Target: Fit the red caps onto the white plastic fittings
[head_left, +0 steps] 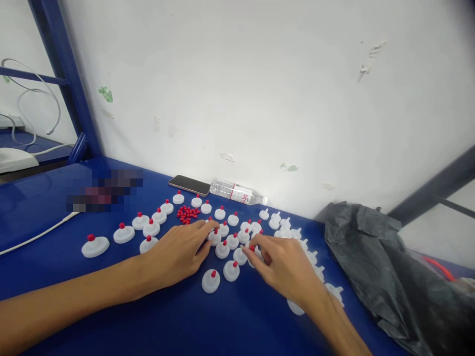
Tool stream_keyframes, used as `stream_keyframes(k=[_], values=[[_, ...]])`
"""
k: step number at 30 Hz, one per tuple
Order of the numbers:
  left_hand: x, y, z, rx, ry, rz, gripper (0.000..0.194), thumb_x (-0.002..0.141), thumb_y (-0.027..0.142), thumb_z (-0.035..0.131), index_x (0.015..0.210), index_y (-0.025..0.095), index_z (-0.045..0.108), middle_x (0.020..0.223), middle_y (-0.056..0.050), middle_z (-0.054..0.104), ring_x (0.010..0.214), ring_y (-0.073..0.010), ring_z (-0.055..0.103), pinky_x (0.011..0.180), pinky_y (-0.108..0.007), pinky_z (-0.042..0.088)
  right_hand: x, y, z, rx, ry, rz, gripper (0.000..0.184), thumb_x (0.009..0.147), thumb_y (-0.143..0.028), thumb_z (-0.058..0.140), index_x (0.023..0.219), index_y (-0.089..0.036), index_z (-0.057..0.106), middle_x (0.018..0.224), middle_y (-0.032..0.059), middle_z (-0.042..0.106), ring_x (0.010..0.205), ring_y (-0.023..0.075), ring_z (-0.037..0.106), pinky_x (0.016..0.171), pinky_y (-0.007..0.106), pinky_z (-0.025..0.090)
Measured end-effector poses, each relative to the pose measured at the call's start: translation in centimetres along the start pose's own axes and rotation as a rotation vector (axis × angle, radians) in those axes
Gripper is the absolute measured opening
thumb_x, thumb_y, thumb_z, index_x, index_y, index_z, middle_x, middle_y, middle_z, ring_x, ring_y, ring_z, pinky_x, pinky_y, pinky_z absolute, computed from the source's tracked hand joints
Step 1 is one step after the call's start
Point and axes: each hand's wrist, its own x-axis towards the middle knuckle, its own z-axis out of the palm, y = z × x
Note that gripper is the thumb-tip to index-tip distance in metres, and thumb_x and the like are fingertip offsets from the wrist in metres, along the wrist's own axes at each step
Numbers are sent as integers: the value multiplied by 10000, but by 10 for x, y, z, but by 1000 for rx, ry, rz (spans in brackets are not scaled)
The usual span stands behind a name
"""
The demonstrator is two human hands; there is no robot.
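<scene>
My left hand (178, 254) reaches in from the left, its thumb and bent fingers closed around the near side of a white nozzle cap (214, 238) with a red tip. Its fingers partly cover the caps behind. My right hand (287, 264) pinches a small red tip cap (252, 247) between thumb and forefinger, over a white nozzle cap mostly hidden by the hand. Several red-tipped white nozzle caps (222, 251) stand around and between both hands. Loose red tip caps (187, 213) lie in a small heap beyond my left hand.
White nozzle caps without red tips (285, 223) stand to the right, partly behind my right hand. A phone (189, 185) and a clear plastic bottle (237, 192) lie along the wall. A dark plastic bag (378, 267) covers the right side of the blue table (159, 321).
</scene>
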Motion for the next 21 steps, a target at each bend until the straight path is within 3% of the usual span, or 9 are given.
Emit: stream_keyframes(k=[6, 13, 21], values=[[2, 5, -9, 141, 23, -39, 339, 939, 258, 456, 1277, 241, 467, 1114, -96, 553, 869, -264, 638, 552, -330, 492, -1, -3, 2, 17, -106, -37, 244, 982, -430, 544, 890, -241, 668, 564, -61, 603, 477, 104, 527, 543, 244, 336], [1, 0, -1, 25, 18, 24, 353, 927, 229, 518, 1278, 218, 484, 1206, -111, 573, 1067, -286, 614, 885, -444, 555, 0, -4, 7, -55, -181, -13, 199, 961, -435, 599, 940, -254, 680, 657, -34, 710, 561, 148, 648, 570, 252, 371], [1, -6, 10, -38, 21, 138, 495, 961, 188, 452, 1447, 219, 367, 1420, -138, 541, 1243, -288, 579, 1008, -455, 518, 1, -2, 14, -66, -172, -8, 195, 950, -454, 625, 1024, -282, 683, 779, -30, 772, 664, 175, 723, 599, 260, 415]])
